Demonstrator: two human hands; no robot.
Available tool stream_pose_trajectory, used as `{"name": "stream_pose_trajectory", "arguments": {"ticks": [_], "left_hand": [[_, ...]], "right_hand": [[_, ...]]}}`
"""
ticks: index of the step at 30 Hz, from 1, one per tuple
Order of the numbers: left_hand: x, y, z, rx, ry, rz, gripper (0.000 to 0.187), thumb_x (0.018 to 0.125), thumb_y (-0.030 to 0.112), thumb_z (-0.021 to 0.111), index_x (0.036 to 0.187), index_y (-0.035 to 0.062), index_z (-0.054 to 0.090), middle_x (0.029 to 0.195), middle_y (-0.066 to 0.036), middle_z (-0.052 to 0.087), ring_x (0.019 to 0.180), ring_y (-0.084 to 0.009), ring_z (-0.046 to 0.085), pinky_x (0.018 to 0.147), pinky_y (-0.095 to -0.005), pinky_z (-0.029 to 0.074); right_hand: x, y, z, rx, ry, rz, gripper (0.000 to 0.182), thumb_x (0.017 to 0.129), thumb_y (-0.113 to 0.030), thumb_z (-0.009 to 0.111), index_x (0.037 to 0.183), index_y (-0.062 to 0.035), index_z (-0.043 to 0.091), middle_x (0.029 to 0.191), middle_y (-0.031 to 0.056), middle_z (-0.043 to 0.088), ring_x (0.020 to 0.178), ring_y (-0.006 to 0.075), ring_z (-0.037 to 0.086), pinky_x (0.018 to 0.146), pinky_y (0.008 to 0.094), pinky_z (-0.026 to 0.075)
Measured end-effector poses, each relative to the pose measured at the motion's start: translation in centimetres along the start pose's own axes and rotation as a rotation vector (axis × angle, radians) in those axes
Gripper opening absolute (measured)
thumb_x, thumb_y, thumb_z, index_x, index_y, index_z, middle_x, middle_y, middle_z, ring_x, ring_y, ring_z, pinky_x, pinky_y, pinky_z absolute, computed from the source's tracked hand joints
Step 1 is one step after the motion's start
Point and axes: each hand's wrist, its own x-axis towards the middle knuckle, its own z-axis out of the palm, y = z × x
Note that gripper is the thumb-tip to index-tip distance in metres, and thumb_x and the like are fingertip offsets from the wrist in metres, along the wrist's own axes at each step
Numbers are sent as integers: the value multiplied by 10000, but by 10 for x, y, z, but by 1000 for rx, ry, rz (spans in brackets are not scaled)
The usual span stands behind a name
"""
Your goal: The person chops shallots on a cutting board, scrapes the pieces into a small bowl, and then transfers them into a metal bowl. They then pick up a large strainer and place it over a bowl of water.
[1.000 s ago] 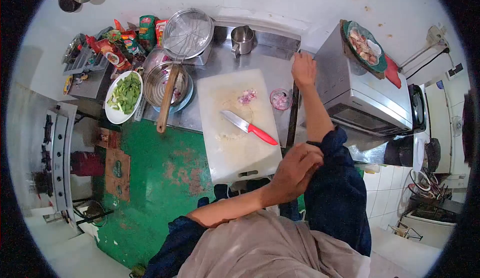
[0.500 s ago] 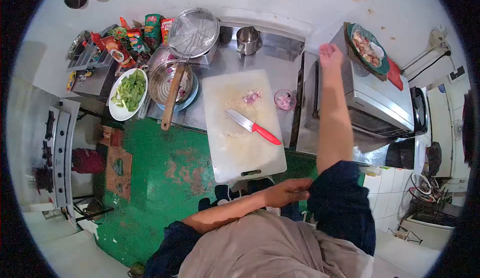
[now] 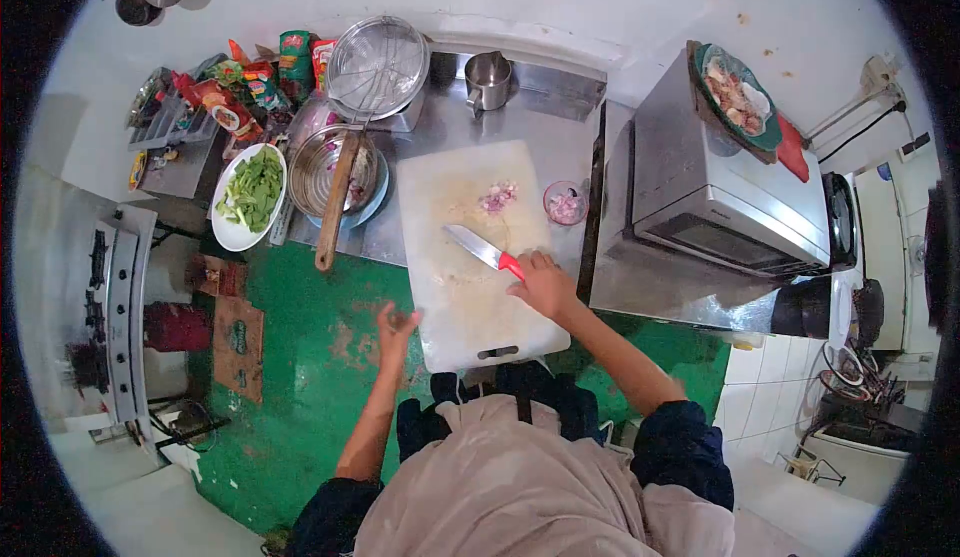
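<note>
My right hand [image 3: 545, 283] is closed over the red handle of a kitchen knife [image 3: 476, 247], whose blade lies on the white cutting board [image 3: 470, 317] and points to the upper left. Chopped shallot or red onion [image 3: 497, 197] sits in a small heap above the blade. Just off the board's lower left edge, my left hand [image 3: 397, 325] holds nothing, with its fingers apart. A small glass bowl [image 3: 566, 203] with more chopped pieces stands right of the board.
Left of the board are a wooden-handled pan [image 3: 338, 172] and a white plate of cut greens [image 3: 250, 197]. Behind stand a metal mug [image 3: 488, 82] and a wire strainer [image 3: 378, 67]. At right, a microwave [image 3: 735, 212] carries a green plate of food [image 3: 740, 102].
My right hand has come down from beside the microwave onto the knife handle. My left hand has moved from near the right sleeve to the board's left side, fingers spread.
</note>
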Motion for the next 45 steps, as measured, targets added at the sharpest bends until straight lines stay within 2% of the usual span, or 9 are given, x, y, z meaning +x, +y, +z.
{"name": "stream_pose_trajectory", "arguments": {"ticks": [2, 5, 8, 17, 29, 35, 38, 41, 45], "left_hand": [[-8, 22, 5, -170, -256, -367, 513, 777, 249, 732, 1167, 4, 505, 1058, -103, 597, 993, -238, 563, 919, -382, 421], [-3, 16, 19, -317, -462, -529, 592, 757, 223, 742, 1232, 29, 446, 1138, -133, 574, 1056, -268, 559, 918, -417, 448], [-4, 41, 31, -300, -459, -630, 599, 746, 207, 743, 1229, 9, 450, 1132, -131, 583, 1033, -275, 578, 890, -436, 477], [-13, 35, 25, -279, -386, -435, 451, 720, 131, 719, 1119, 5, 552, 991, -129, 640, 864, -254, 636, 776, -405, 525], [-44, 51, 0, -249, -395, -348, 457, 729, 92, 706, 1140, -13, 535, 1004, -132, 640, 854, -244, 640, 769, -378, 527], [-61, 71, -4, -254, -333, -336, 486, 707, 68, 710, 1149, -18, 527, 1019, -134, 637, 857, -240, 639, 767, -383, 527], [-69, 93, -4, -247, -328, -312, 501, 701, 87, 714, 1153, -17, 525, 1025, -135, 636, 858, -237, 638, 768, -380, 524], [-74, 110, -6, -234, -340, -333, 509, 698, 107, 721, 1153, -14, 526, 1024, -134, 635, 855, -236, 637, 770, -374, 521], [-77, 113, -12, -262, -378, -301, 491, 701, 109, 724, 1139, -11, 538, 1017, -124, 638, 857, -225, 635, 776, -364, 516]], "right_hand": [[2, -6, 0, 25, -14, 39, 400, 742, -230, 680, 1011, 5, 503, 1025, 189, 541, 986, 365, 536, 833, 428, 462], [9, 2, 11, 27, -158, 122, 436, 743, -259, 682, 1044, -6, 494, 1051, 178, 536, 1028, 339, 532, 863, 451, 449], [6, 4, 19, 54, -152, 178, 365, 768, -230, 637, 1028, -16, 495, 1048, 181, 536, 1029, 342, 527, 835, 448, 462], [-54, -4, -19, 356, -103, 374, 277, 818, -198, 571, 997, 0, 496, 857, 227, 595, 792, 410, 594, 709, 483, 471], [-98, -8, -50, 658, -2, 522, 253, 850, -160, 558, 1057, -14, 548, 847, 191, 610, 760, 325, 612, 678, 386, 470], [-100, -7, -52, 690, -27, 564, 276, 867, -173, 552, 1102, -30, 532, 871, 184, 616, 795, 348, 613, 701, 393, 475], [-98, -17, -62, 621, 124, 457, 288, 882, -109, 518, 1160, -35, 519, 758, 99, 591, 632, 178, 571, 602, 306, 466], [-96, -20, -72, 493, 186, 319, 319, 906, -141, 496, 1211, -49, 488, 917, 153, 624, 808, 284, 624, 724, 364, 487], [-90, -23, -86, 374, 136, 343, 333, 929, -190, 472, 1229, -46, 475, 1082, 192, 595, 979, 371, 583, 831, 417, 463]]}}
